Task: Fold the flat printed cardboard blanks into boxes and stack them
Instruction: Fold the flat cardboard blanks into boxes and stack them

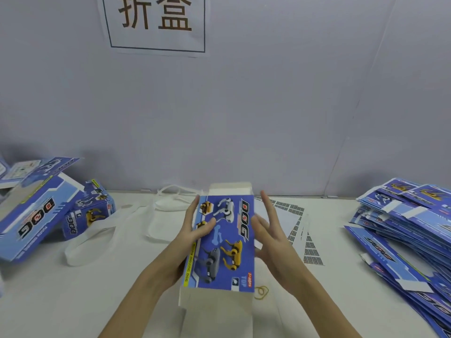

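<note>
Left hand (192, 230) gripping blue printed box (223, 242) mid-table, thumb on top; right hand (268, 230) spread against its right edge. Advisable: squeezing sides evenly, squaring creases before tucking white end flaps.

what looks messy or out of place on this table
The folded boxes on the left lie tipped against each other, not stacked. The flat blanks on the right have slid into a sprawl. A rubber band lies loose.
</note>
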A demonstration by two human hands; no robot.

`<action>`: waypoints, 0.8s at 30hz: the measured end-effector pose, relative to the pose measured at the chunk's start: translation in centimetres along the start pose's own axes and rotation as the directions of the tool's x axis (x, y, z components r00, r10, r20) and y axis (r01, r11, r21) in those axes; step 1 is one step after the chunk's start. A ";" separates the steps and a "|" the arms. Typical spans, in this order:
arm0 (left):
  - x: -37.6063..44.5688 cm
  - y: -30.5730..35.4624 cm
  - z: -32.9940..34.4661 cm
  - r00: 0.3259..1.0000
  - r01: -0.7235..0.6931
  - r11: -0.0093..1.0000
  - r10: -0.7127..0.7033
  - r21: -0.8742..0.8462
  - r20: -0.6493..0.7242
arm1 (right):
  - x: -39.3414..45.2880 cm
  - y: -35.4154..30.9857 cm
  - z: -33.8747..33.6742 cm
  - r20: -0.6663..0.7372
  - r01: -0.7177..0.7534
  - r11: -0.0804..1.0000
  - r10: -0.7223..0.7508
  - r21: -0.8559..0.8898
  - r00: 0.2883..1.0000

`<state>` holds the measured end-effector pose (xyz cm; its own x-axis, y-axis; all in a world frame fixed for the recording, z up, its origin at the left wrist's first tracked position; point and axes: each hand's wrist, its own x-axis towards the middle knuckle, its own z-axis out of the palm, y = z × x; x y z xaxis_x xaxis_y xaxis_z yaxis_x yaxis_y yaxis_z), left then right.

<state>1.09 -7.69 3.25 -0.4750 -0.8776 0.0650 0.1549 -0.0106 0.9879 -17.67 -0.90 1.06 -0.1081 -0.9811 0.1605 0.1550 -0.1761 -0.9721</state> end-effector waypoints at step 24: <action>0.0 -2.6 -0.7 0.988 -0.147 0.981 0.140 -0.130 -0.063 | -0.7 0.6 1.2 -0.209 0.043 0.991 -0.015 0.130 0.978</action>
<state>1.32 -8.02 0.53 -0.3936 -0.8987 0.1934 0.3338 0.0563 0.9410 -16.30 -0.44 0.62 -0.3133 -0.9399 0.1361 0.2768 -0.2274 -0.9336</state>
